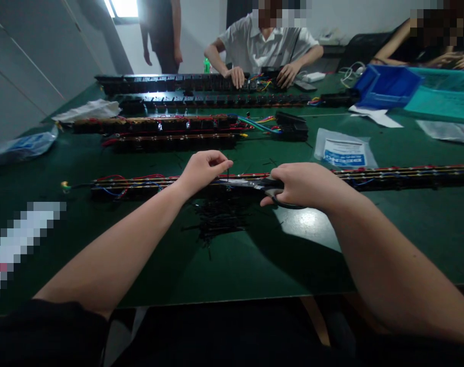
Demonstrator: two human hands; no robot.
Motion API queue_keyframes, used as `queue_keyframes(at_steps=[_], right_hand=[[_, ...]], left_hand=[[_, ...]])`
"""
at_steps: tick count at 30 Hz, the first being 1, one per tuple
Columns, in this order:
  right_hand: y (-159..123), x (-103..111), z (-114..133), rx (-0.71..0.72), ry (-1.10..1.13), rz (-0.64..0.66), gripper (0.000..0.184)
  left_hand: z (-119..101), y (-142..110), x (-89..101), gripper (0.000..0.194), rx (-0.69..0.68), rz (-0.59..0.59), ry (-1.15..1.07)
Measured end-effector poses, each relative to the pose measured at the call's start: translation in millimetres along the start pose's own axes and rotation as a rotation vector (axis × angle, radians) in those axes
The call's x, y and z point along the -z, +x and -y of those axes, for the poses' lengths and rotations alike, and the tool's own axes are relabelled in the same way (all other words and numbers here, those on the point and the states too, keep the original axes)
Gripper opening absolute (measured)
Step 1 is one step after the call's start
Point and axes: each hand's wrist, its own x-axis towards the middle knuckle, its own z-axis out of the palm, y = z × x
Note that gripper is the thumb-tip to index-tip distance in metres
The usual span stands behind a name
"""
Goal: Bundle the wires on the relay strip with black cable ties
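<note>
A long black wired strip [132, 184] with red, blue and yellow wires lies across the green table [407, 224] in front of me. My left hand [203, 169] is over its middle, fingers pinched on a thin black cable tie [227, 176] that stands up from the strip. My right hand [302, 183] grips black-handled scissors [272, 189], their blades pointing left toward the tie. A heap of cut black tie ends [220, 219] lies on the table just in front of the strip.
Several more wired strips [159, 125] lie further back. A person in a white shirt [262, 46] works on one at the far edge, another person sits at far right, one stands behind. A blue bin [384, 86], a teal tray [441, 94] and plastic bags [344, 150] lie right.
</note>
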Motion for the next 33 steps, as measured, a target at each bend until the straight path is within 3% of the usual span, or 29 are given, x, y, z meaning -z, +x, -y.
queue_keyframes(at_steps=[8, 18, 21, 26, 33], right_hand=[[7, -6, -2, -0.002, 0.019, 0.048, 0.058], [9, -7, -11, 0.013, 0.018, -0.025, 0.046], [10, -9, -20, -0.017, 0.039, -0.108, 0.042], [15, -21, -37, -0.154, 0.095, -0.289, 0.047], [21, -37, -57, -0.262, 0.196, -0.453, 0.056]], left_hand=[[-3, 0, 0.3, 0.023, 0.011, 0.004, -0.02], [-2, 1, 3.0, 0.024, 0.006, -0.059, -0.092], [-6, 6, 12.3, 0.023, 0.006, -0.16, -0.055], [1, 12, 32.3, 0.023, 0.008, -0.239, 0.231], [37, 16, 42.3, 0.01, 0.026, -0.138, 0.353]])
